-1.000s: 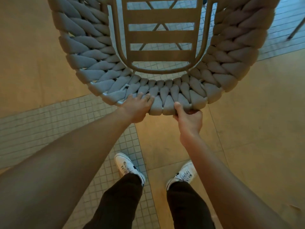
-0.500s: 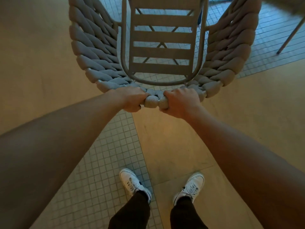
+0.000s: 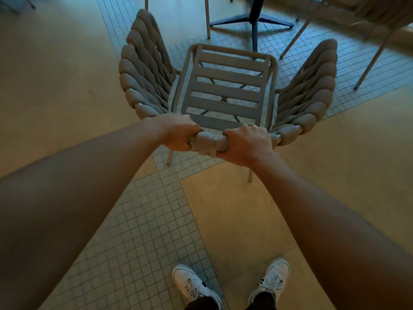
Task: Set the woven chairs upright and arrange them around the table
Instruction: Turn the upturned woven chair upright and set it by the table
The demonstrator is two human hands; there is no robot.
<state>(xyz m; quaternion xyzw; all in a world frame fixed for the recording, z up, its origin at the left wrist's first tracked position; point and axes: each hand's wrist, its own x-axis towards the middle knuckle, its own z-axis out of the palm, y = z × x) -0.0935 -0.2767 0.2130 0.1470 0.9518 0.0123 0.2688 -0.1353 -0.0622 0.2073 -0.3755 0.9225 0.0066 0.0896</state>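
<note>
Upright now: grey woven-rope chair with slatted seat point(image 3: 225, 90), legs down on beige-and-tiled floor point(image 3: 138, 231). Left hand point(image 3: 178, 134) and right hand point(image 3: 244, 144) both clenched tight around its top rail. Dark star-shaped table base point(image 3: 254, 17) just beyond.

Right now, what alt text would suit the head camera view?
Both hands, left and right, grip the top of a woven chair's backrest, seen from above. Beyond it stand a dark table base and another chair on tiled floor.
</note>
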